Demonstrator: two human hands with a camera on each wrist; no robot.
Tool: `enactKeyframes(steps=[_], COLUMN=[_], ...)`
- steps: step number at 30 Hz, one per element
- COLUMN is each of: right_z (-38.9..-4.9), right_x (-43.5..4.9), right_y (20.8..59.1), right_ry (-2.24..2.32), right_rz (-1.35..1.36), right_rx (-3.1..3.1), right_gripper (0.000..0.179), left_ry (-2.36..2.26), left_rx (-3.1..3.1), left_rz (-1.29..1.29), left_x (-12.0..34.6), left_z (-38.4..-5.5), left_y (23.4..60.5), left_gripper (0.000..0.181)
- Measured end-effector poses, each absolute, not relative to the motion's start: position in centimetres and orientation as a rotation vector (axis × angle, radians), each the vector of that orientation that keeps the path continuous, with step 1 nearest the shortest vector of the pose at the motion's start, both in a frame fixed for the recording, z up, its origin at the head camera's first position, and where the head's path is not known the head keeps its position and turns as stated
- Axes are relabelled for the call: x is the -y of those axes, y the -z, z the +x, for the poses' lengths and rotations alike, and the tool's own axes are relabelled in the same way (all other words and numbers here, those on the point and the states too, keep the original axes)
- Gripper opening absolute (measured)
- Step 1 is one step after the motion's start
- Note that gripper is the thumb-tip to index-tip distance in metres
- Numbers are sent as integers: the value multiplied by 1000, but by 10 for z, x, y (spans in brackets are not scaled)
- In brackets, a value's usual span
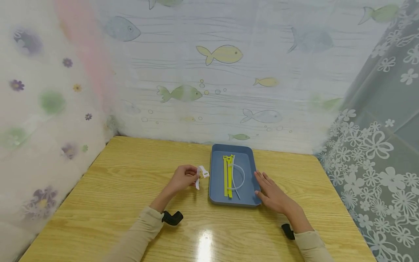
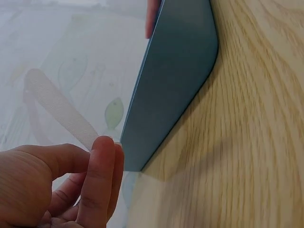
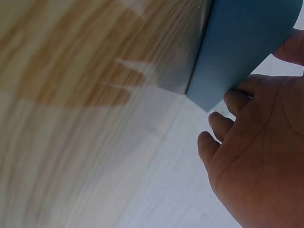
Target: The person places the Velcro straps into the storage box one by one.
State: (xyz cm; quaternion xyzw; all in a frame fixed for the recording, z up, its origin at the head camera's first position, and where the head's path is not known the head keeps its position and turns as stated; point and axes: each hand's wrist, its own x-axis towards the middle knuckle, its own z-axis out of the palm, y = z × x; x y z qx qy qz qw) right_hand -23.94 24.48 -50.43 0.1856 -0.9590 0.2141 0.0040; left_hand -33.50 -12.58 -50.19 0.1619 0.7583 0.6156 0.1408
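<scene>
My left hand (image 1: pixel 184 179) pinches a white hook-and-loop cable tie (image 1: pixel 198 181) between thumb and fingertips, just left of the blue tray (image 1: pixel 214 199). The tie bends over, its slotted head near the tray's left wall; in the left wrist view the strap (image 2: pixel 61 107) arcs up from the fingertips. My right hand (image 1: pixel 273 194) rests against the tray's right side, fingers extended along the rim. Seen from the right wrist, those fingers (image 3: pixel 221 127) lie by the tray wall (image 3: pixel 237 47). Several yellow cable ties (image 1: pixel 230 178) lie lengthwise inside, beside a white tie curved into a loop (image 1: pixel 243 175).
A wood-grain table (image 1: pixel 131 174) carries the tray near its back edge. Behind it hangs a fish-patterned curtain (image 1: pixel 226 80). Flowered sheets stand at the left (image 1: pixel 49 120) and right (image 1: pixel 389 163). Black wrist mounts (image 1: pixel 172 218) sit at both cuffs.
</scene>
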Motion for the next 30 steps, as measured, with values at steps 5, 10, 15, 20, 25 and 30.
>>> enactKeyframes(steps=[5,10,15,20,25,30], right_z=[-239,-238,-238,-237,-237,-237], right_x=[-245,-245,-244,-245,-245,-245], right_y=[504,503,502,502,502,501], right_ry=[-679,-682,-687,-682,-697,-692], right_rz=[579,577,574,571,573,572], right_rx=[3009,3011,3012,3016,3019,3021], right_gripper=[66,66,66,66,66,66], left_ry=[-1786,-1766,-1753,-1747,-1738,-1721], left_rx=[-2182,-2184,-2181,-2174,-2181,-2159], left_rz=[530,537,495,494,480,496], left_x=[115,105,93,84,76,65], left_z=[-333,-331,-327,-324,-322,-322], left_y=[505,503,499,499,496,492], left_gripper=[24,24,25,27,27,30])
